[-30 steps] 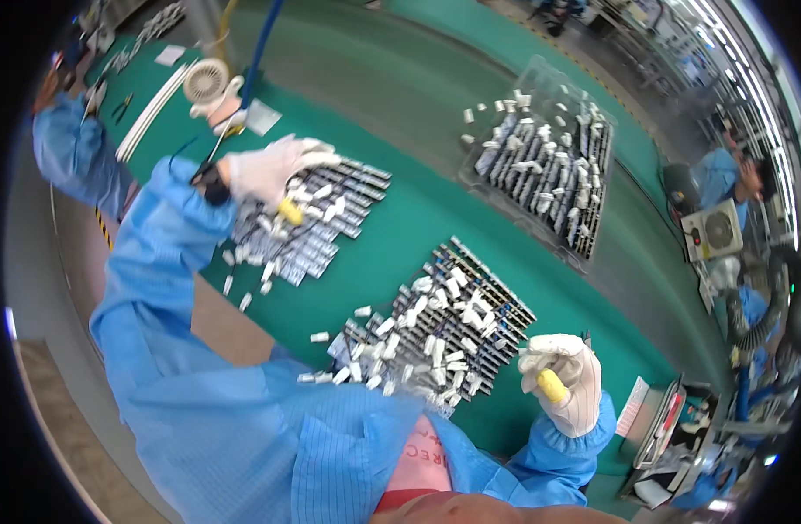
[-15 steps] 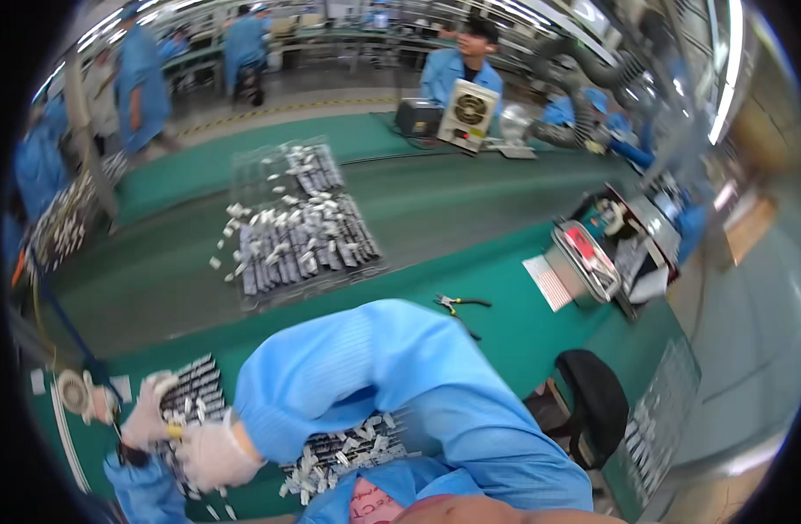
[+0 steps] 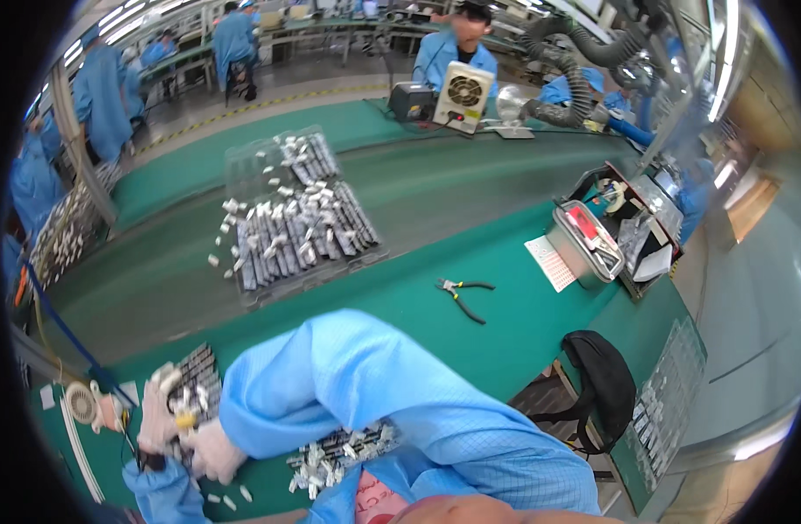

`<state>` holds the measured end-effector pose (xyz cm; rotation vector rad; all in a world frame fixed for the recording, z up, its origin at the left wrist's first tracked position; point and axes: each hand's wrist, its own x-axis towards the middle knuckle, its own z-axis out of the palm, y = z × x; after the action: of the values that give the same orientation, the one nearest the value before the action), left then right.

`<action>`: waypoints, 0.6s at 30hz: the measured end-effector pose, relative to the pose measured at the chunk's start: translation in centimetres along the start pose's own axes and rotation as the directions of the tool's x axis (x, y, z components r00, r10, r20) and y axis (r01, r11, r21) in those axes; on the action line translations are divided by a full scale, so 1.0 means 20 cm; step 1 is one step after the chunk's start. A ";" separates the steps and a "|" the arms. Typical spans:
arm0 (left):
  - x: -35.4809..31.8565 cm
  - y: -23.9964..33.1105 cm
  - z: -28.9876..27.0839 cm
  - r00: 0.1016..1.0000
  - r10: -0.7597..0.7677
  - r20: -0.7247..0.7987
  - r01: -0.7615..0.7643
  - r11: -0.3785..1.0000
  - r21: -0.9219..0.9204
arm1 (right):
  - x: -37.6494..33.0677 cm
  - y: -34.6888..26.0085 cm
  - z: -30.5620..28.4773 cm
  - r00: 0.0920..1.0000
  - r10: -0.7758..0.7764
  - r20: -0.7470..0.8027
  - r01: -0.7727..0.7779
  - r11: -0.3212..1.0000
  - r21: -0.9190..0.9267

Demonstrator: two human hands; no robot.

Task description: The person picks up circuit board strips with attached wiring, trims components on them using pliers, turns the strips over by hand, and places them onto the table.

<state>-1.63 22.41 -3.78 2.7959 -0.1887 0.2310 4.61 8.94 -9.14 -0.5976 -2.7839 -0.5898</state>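
My two white-gloved hands meet at the lower left over a dark tray (image 3: 200,371) of small white parts. My left hand (image 3: 156,410) is closed around a dark-handled tool (image 3: 147,458). My right hand (image 3: 215,451) has reached across my body in a blue sleeve and presses against the left one. A small yellow piece (image 3: 186,421) is pinched at its fingertips. A second tray of white parts (image 3: 339,450) shows below my right sleeve, which hides part of it.
A clear tray of white parts (image 3: 304,218) lies on the green bench (image 3: 470,253), with pliers (image 3: 462,297) to the right. A grey box (image 3: 584,240), a paper sheet (image 3: 553,262) and a black stool (image 3: 601,384) are at the right. People in blue coats work at the far benches.
The view has swung from the trays toward the bench and room. My right hand crossed over to join my left hand at the dark tray.
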 end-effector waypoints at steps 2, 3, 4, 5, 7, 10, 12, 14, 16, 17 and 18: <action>0.12 0.05 0.03 0.990 -0.069 -0.122 0.072 0.997 0.018 | -0.18 0.08 0.07 0.986 0.015 -0.167 -0.007 0.999 0.047; 0.17 0.03 0.06 0.983 -0.128 -0.134 0.135 0.990 0.048 | -0.29 0.11 0.10 0.979 0.059 -0.195 -0.034 0.991 0.132; 0.21 0.01 0.08 0.969 -0.197 -0.150 0.210 0.975 0.079 | -0.36 0.15 0.08 0.971 0.095 -0.220 -0.045 0.974 0.222; 0.17 -0.04 0.13 0.947 -0.262 -0.184 0.276 0.959 0.057 | -0.39 0.17 -0.07 0.993 -0.084 -0.087 0.074 0.990 -0.119; 0.31 -0.03 0.13 0.928 -0.312 -0.203 0.338 0.936 0.102 | -0.65 0.24 -0.03 0.992 0.122 0.000 -0.121 0.978 0.173; 0.34 0.10 0.13 0.753 -0.612 -0.244 0.653 0.741 0.156 | -0.73 0.22 -0.37 0.922 0.357 0.152 -0.359 0.636 0.683; 0.33 0.05 0.11 0.753 -0.645 -0.130 0.657 0.729 0.190 | -0.71 0.19 -0.48 0.937 0.281 0.207 -0.349 0.752 0.559; 0.26 0.02 0.08 0.835 -0.534 -0.136 0.543 0.838 0.045 | -0.69 0.17 -0.57 0.908 0.301 0.292 -0.369 0.905 0.213; 0.17 -0.05 0.07 0.921 -0.348 -0.176 0.337 0.937 -0.089 | -0.66 0.15 -0.62 0.879 0.363 0.310 -0.407 0.909 0.091; 0.14 -0.04 0.06 0.945 -0.283 -0.167 0.272 0.959 -0.082 | -0.64 0.15 -0.65 0.868 0.371 0.331 -0.425 0.899 0.106; 0.13 -0.01 0.03 0.966 -0.208 -0.154 0.199 0.977 -0.074 | -0.64 0.15 -0.67 0.853 0.386 0.351 -0.449 0.886 0.116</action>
<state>1.00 22.14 -3.85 2.6976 0.1286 0.3926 19.11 1.25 -0.02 -1.3131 -2.8022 -0.1304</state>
